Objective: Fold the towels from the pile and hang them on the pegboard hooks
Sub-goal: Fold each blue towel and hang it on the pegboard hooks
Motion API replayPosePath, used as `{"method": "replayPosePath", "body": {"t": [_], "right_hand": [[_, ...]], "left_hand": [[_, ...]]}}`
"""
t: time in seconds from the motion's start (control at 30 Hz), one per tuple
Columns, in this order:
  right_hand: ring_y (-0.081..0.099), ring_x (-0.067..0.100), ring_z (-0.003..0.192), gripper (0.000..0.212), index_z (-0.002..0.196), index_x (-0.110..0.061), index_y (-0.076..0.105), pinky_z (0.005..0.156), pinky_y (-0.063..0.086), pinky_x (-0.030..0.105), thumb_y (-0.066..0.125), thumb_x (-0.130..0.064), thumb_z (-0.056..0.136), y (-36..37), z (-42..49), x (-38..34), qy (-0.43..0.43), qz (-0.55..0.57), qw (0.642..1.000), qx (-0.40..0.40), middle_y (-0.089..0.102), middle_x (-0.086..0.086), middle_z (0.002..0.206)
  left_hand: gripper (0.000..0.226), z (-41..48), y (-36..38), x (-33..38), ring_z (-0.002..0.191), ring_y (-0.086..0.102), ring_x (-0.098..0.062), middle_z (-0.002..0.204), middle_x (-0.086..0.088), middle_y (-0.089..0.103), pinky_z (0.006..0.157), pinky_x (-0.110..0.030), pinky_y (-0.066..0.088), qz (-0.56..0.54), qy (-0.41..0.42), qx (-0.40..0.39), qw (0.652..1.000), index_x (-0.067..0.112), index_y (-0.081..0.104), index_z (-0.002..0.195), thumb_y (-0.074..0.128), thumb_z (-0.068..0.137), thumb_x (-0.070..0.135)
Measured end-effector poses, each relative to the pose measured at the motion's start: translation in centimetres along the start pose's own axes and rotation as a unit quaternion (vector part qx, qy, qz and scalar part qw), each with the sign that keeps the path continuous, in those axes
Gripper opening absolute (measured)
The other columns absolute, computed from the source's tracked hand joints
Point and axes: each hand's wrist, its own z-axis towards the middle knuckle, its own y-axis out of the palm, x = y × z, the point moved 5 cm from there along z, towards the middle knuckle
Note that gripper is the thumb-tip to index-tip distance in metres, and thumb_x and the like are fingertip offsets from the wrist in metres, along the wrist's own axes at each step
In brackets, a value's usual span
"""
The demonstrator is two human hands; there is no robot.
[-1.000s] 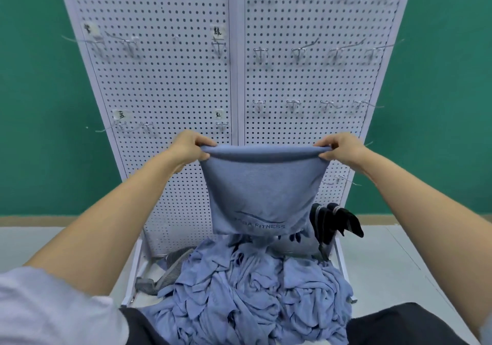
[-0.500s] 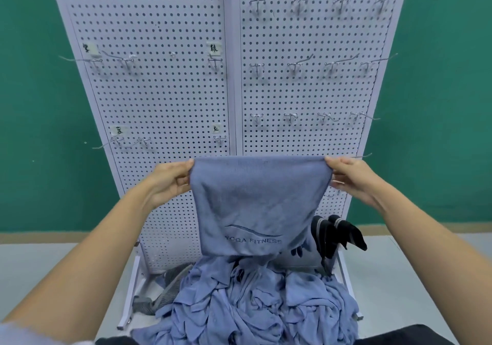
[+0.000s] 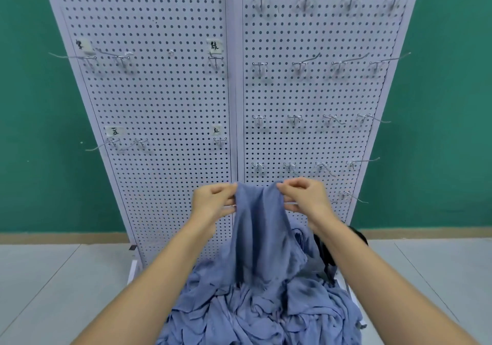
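Observation:
A blue-grey towel [image 3: 262, 227] hangs bunched between my two hands, in front of the white pegboard [image 3: 165, 104]. My left hand [image 3: 213, 202] pinches its top left edge. My right hand [image 3: 303, 196] pinches the top right edge, and the two hands are close together. The towel's lower end reaches the pile of blue towels [image 3: 261, 310] below. Bare metal hooks [image 3: 330, 119] stick out of the board in rows, the nearest row [image 3: 290, 167] just above my hands.
Paper labels [image 3: 114, 131] are taped above some left-panel hooks. A black item [image 3: 323, 251] lies behind my right forearm at the board's foot. A green wall stands behind, and grey floor lies on both sides.
My hands have come together from wide apart, so the flat towel now hangs narrow and bunched. The printed logo no longer shows. The view has tilted up the board.

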Motion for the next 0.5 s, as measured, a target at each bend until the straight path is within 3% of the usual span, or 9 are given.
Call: {"method": "replayPosePath", "body": {"t": [0.3, 0.4, 0.5], "right_hand": [[0.066, 0.011, 0.069, 0.004, 0.084, -0.009, 0.072, 0.059, 0.054, 0.02, 0.073, -0.013, 0.083, 3.1, -2.1, 0.2, -0.086, -0.022, 0.996, -0.02, 0.07, 0.007, 0.079], [0.068, 0.008, 0.073, 0.011, 0.091, -0.009, 0.073, 0.064, 0.054, 0.018, 0.063, -0.007, 0.09, 3.4, -2.4, 0.0, -0.093, -0.015, 0.993, -0.066, 0.073, 0.005, 0.082], [0.069, 0.009, 0.076, 0.024, 0.096, -0.01, 0.071, 0.07, 0.056, 0.018, 0.05, 0.002, 0.094, 3.4, -2.5, -0.1, -0.066, 0.022, 0.991, -0.119, 0.073, 0.006, 0.086]], "left_hand": [[0.011, -2.0, 3.2, 0.3, 0.075, 0.072, -0.011, 0.081, -0.005, 0.075, 0.067, -0.023, 0.058, 0.046, 0.07, -0.042, 0.996, 0.011, 0.074, 0.089, 0.064, 0.09, 0.014], [0.014, -2.0, 3.2, 0.4, 0.082, 0.072, -0.014, 0.086, -0.006, 0.075, 0.072, -0.025, 0.058, 0.036, 0.078, -0.07, 0.994, 0.008, 0.073, 0.096, 0.067, 0.087, 0.017], [0.013, -1.9, 2.8, 0.4, 0.08, 0.071, -0.01, 0.086, -0.003, 0.075, 0.065, -0.017, 0.053, 0.057, 0.085, -0.088, 0.991, 0.011, 0.072, 0.096, 0.071, 0.084, 0.015]]}}
